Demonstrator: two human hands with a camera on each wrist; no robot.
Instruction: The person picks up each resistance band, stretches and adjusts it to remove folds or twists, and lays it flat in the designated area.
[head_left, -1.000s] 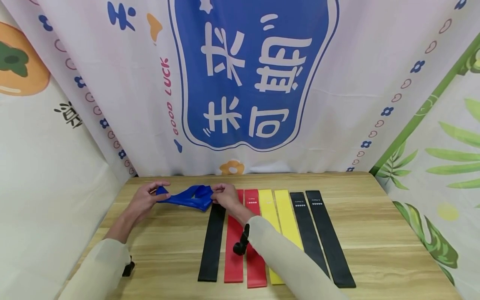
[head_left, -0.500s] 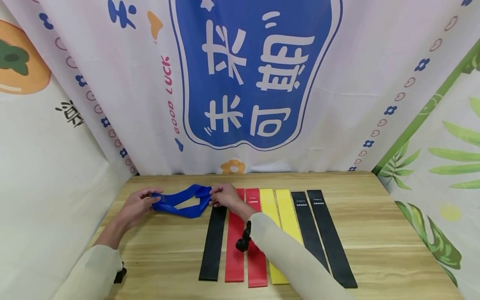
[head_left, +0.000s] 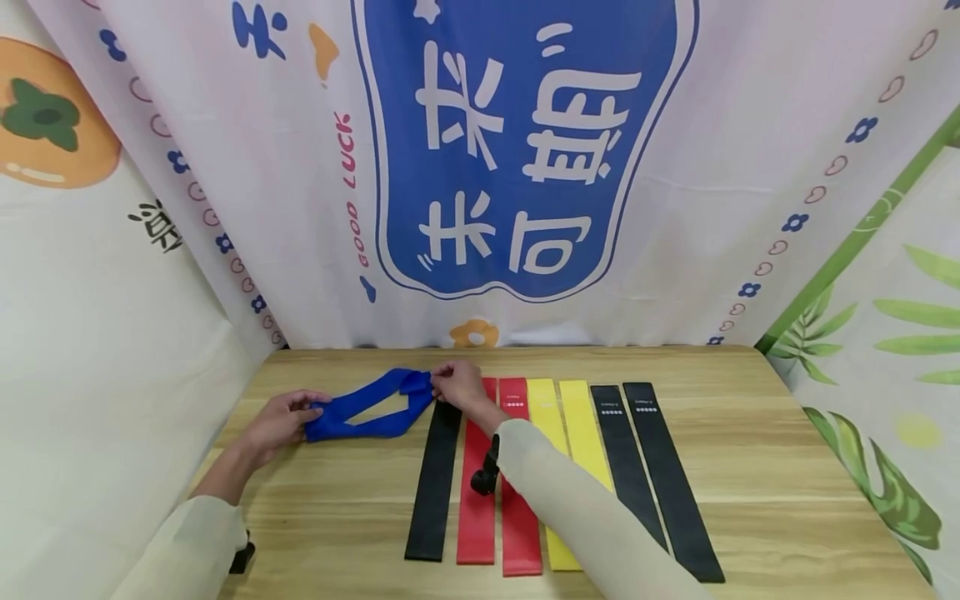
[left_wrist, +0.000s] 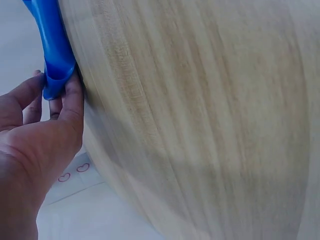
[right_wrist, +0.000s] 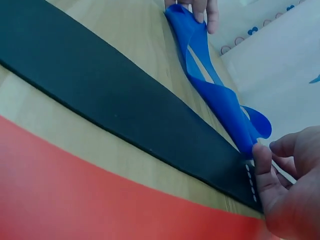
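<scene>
A blue resistance band [head_left: 390, 427] forms an open loop over the back left of the wooden table, twisted near its right end. My left hand [head_left: 281, 425] pinches the loop's left end between thumb and fingers; the left wrist view shows the blue band [left_wrist: 52, 45] folded in that grip. At the other end, my right hand [head_left: 459, 385] pinches the band beside the top of a black band [head_left: 433, 492]. In the right wrist view the blue band [right_wrist: 220, 102] stretches between both hands, with the black band [right_wrist: 115, 95] lying flat alongside.
Right of the black band lie two red bands [head_left: 477, 500], two yellow bands [head_left: 581, 425] and two more black bands [head_left: 678, 492], flat and side by side. My right forearm crosses over some of them. A printed curtain [head_left: 300, 208] hangs behind the wooden table [head_left: 780, 483].
The blue band has gone from bunched and narrow to a spread loop. My left hand has shifted slightly toward me with its end, while my right hand keeps nearly the same place.
</scene>
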